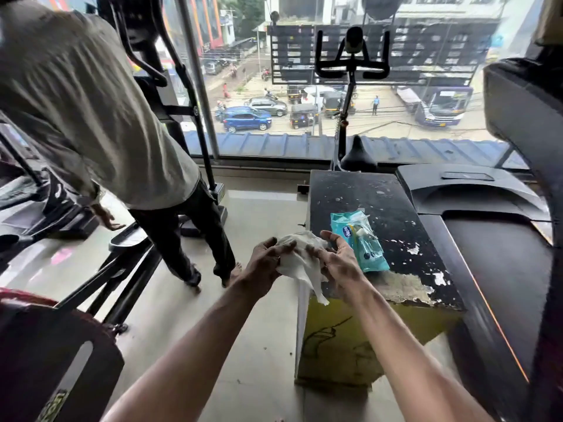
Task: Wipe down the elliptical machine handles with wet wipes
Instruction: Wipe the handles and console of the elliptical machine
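A white wet wipe (300, 260) hangs crumpled between both my hands, just left of a black-topped box. My left hand (263, 263) grips its left side and my right hand (338, 260) holds its right side with fingers spread. A teal pack of wet wipes (359, 239) lies on the box top (396, 208), right behind my right hand. The elliptical machine (158, 71) stands at the left, its black handles rising by the window, partly hidden by a person.
A person in a light shirt (91, 102) stands between me and the elliptical. A treadmill (487, 223) fills the right side. A spin bike (352, 65) stands at the window. Another machine's black and red part (45, 345) sits at bottom left. Tiled floor (259, 345) lies below my arms.
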Tool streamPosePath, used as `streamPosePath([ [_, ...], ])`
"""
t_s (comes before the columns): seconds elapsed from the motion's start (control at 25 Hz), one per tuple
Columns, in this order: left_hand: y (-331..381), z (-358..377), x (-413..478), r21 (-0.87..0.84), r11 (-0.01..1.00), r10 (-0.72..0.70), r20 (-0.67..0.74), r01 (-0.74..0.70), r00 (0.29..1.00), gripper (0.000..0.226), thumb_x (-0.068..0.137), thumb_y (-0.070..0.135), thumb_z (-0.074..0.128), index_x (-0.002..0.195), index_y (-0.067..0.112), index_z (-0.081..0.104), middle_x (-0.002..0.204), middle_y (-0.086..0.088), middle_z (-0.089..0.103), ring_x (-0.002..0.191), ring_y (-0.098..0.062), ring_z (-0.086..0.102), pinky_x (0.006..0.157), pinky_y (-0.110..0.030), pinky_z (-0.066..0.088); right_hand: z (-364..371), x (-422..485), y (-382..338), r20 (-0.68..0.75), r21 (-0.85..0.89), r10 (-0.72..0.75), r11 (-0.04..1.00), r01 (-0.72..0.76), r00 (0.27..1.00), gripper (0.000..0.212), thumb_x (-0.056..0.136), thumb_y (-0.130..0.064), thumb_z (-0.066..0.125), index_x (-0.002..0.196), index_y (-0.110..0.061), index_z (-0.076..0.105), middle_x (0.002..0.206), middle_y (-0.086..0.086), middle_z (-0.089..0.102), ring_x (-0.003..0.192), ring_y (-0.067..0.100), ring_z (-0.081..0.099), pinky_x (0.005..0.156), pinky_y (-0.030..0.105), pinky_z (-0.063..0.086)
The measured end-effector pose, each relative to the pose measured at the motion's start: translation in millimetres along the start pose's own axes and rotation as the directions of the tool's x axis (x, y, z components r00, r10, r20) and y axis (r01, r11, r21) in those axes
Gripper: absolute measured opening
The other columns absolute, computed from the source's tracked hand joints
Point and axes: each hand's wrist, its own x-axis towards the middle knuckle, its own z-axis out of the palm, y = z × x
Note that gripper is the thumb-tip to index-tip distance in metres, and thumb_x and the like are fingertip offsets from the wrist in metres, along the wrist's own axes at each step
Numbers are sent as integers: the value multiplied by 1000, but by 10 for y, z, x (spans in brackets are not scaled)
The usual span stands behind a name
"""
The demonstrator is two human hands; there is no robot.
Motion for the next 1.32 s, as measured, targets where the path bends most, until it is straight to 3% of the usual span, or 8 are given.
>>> streamPosePath([
  [0.24, -17, -526, -1176, 89, 979, 202, -512, -182, 835, 40, 85, 28, 82, 102, -1, 60, 94, -17, 63, 72, -21, 64, 59, -27, 52, 776, -409, 294, 402, -17, 26, 1000, -21, 915, 48, 89, -4, 78, 131, -20, 59, 112, 20, 75, 94, 30, 75, 68, 34, 59],
  [0.36, -62, -801, -1918, 148, 967, 250, -687, -205, 683, 22, 92, 23, 76, 103, 19, 58, 80, 6, 76, 66, -9, 71, 62, -32, 55, 1288, -681, 601, 484, -72, 14, 997, 24, 875, 32, 91, 1, 74, 121, -5, 62, 101, 25, 72, 80, 26, 69, 63, 30, 56],
  [0.48, -116, -1227, -2834, 198, 945, 305, -818, -260, 488, 36, 95, 8, 71, 109, 38, 58, 99, 2, 72, 78, -13, 68, 67, -35, 56, 1984, -1160, 916, 636, -113, 56, 993, 21, 770, 15, 92, 6, 69, 106, 2, 69, 91, 17, 68, 75, 20, 60, 59, 20, 50],
  [0.6, -230, -1672, -3846, 237, 926, 345, -849, -293, 401, 23, 90, 9, 77, 109, 21, 73, 104, -15, 77, 85, -24, 72, 72, -34, 58, 2666, -1793, 1325, 801, -179, 142, 984, 7, 582, 19, 86, 4, 76, 104, -1, 76, 97, 16, 76, 80, 20, 69, 69, 24, 57],
  [0.8, -399, -2343, -5447, 265, 932, 309, -937, -248, 163, 27, 83, -9, 76, 101, 10, 78, 95, -8, 79, 83, -15, 74, 77, -22, 58, 3721, -3035, 1907, 895, -205, 151, 975, 86, 419, 25, 76, -9, 86, 99, -8, 77, 92, 11, 77, 78, 15, 71, 61, 22, 55],
  [1.0, -514, -2980, -6986, 295, 927, 301, -954, -232, -12, 40, 81, -22, 69, 116, -4, 70, 83, 2, 76, 70, 1, 70, 68, -14, 57, 4774, -4370, 2582, 936, -269, 222, 951, 150, 272, 23, 83, -1, 83, 103, -10, 80, 96, 12, 79, 86, 23, 69, 80, 33, 56],
  [1.16, -512, -3378, -7881, 343, 934, 322, -929, -99, -181, 40, 82, -15, 74, 119, -1, 71, 106, -9, 74, 89, -12, 70, 78, -12, 57, 5423, -5018, 2976, 956, -261, 219, 940, 222, 196, 22, 86, -3, 82, 106, -10, 79, 92, 7, 80, 82, 18, 73, 77, 30, 58],
  [1.32, -410, -3897, -8424, 346, 938, 336, -903, 7, -268, 28, 84, -6, 77, 110, 5, 75, 101, -7, 78, 91, -17, 75, 82, -23, 61, 6187, -5347, 3209, 971, -228, 193, 929, 293, 145, 28, 82, -4, 85, 108, -9, 80, 95, 5, 81, 88, 14, 75, 81, 25, 59],
])
